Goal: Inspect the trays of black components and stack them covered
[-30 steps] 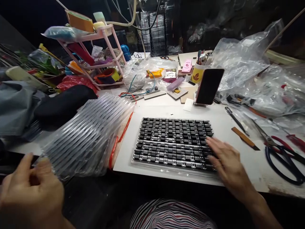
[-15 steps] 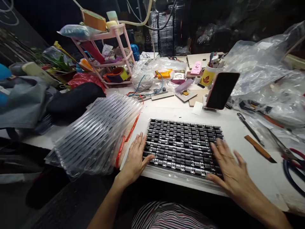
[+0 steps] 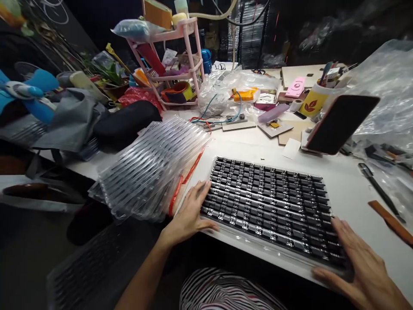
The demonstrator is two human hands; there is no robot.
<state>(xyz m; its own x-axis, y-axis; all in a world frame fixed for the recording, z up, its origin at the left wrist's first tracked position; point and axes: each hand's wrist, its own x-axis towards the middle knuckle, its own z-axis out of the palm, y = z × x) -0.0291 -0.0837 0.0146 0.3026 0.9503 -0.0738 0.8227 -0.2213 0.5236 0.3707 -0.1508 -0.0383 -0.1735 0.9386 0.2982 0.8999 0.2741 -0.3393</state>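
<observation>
A clear flat tray filled with rows of small black chips lies on the white table top in front of me. My left hand clasps its left edge, fingers on top and thumb along the near rim. At the tray's near right corner my right hand grips it, with the fingers laid over the last rows and the thumb at the front edge. A stack of empty clear trays in a plastic bag leans just left of my left hand.
A dark phone stands propped behind the tray, a yellow cup of pens beyond it. A brown-handled knife and a black tool lie at the right. A pink rack, loose plastic bags and wires crowd the back.
My left hand came up from the lower left to the tray's left edge. My right hand slid down to the tray's near right corner. The view swung to the left.
</observation>
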